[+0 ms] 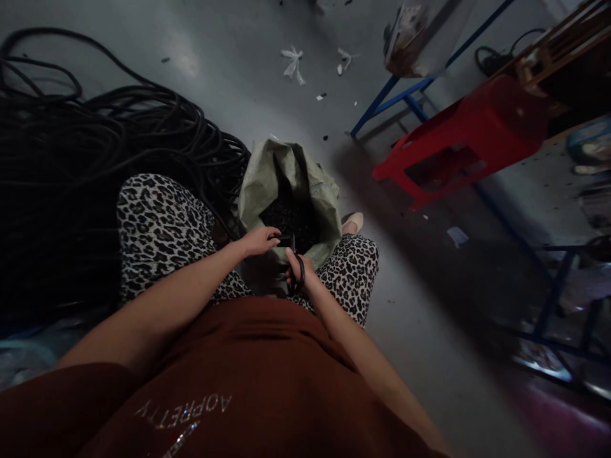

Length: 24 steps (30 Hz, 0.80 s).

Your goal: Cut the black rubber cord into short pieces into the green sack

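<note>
My right hand (301,270) is closed around the black handles of a pair of scissors (301,268), whose blades point away from me over the sack's near rim. My left hand (260,241) pinches a short black piece (284,241), with its free end at the scissor blades. Whether this piece is cut from cable or strip is too dark to tell. Below both hands a pale green woven sack (258,178) stands open between my knees. Many small black pieces (292,216) lie inside it.
A large heap of black cable or hose (157,121) lies to my left, reaching the sack. On the right are a red plastic stool (496,133) and blue metal table legs (377,105). White scraps (293,63) litter the grey floor ahead.
</note>
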### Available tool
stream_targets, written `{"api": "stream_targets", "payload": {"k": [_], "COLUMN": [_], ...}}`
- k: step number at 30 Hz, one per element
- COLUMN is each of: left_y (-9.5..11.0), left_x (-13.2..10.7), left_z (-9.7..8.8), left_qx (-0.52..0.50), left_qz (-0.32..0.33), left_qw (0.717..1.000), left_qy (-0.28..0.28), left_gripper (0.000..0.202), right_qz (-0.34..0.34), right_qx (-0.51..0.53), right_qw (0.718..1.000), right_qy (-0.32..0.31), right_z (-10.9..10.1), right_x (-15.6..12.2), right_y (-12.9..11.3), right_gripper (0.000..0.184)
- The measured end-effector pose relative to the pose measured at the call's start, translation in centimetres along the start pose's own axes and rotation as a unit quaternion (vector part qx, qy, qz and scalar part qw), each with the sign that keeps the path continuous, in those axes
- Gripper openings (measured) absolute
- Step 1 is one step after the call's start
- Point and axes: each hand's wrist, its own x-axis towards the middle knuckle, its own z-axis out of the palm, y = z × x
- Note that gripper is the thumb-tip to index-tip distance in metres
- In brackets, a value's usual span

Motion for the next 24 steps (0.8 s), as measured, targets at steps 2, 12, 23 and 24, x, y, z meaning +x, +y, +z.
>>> {"api": "stream_targets", "payload": {"k": [2, 12, 23, 24], "left_y": [0.1, -0.1, 0.3, 0.2], "left_x": [0.0, -0.1, -1.9, -1.9], "left_z": [0.0, 0.2, -1.2, -1.3], "left_qx": [-0.012, -0.045, 0.052, 0.057], "left_qz": [-0.008, 0.018, 0.029, 0.032], "left_qw": [1.000, 0.999, 0.997, 0.997], "left_qy": [0.019, -0.002, 0.038, 0.039], "left_gripper": [0.036, 0.033, 0.038, 0.037], "right_qz": [-0.010, -0.055, -0.009, -0.011], "right_qx": [-0.008, -0.050, 0.066, 0.061], "right_qw": [1.000, 0.995, 0.998, 0.998], "right_qy": [-0.021, -0.063, -0.013, -0.011], "right_z": [0.0, 0.0, 0.0, 0.0], "right_x": [-0.1, 0.0, -0.1, -0.1], "right_y": [0.1, 0.4, -0.1, -0.2], "right_gripper": [0.045, 0.039, 0.050, 0.050]}}
